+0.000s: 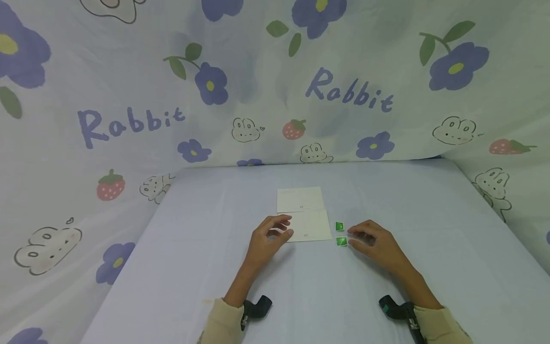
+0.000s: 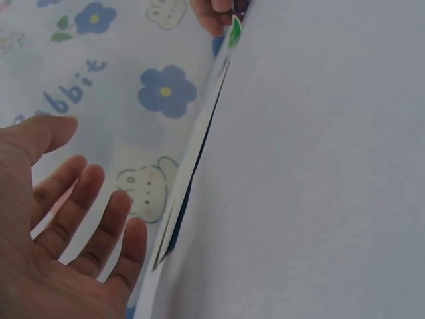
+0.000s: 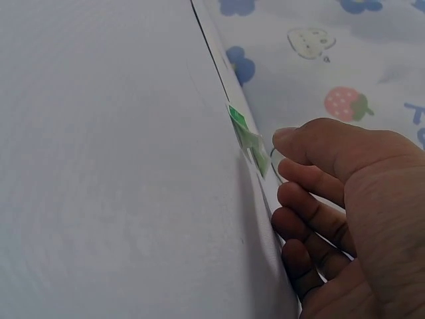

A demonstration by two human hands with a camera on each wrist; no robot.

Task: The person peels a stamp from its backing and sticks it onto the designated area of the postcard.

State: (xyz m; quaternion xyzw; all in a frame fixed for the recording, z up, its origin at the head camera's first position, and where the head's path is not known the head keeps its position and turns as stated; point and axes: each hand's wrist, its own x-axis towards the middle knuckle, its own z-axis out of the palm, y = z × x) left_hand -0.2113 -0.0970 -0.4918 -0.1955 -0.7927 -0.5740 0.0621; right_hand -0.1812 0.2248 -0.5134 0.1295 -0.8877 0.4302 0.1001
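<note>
Two cream envelope-like paper rectangles [image 1: 311, 225] lie one behind the other on the table, the nearer one overlapping the lower edge of the farther one [image 1: 299, 198]. My left hand [image 1: 267, 241] hovers at the left side of the nearer paper, fingers loosely bent with nothing in them. To the right of the papers are two small green stamp-like squares with white borders, one farther [image 1: 339, 226] and one nearer [image 1: 341, 241]. Just right of these squares is my right hand [image 1: 375, 243], relaxed and holding nothing. In the right wrist view the green squares [image 3: 247, 136] appear edge-on, slightly curled, beside the fingertips.
A white cloth covers the table [image 1: 172, 286]. Behind it and at both sides hangs a curtain [image 1: 266, 95] printed with flowers, rabbits and strawberries. Black wrist mounts [image 1: 258, 307] sit at both sleeves.
</note>
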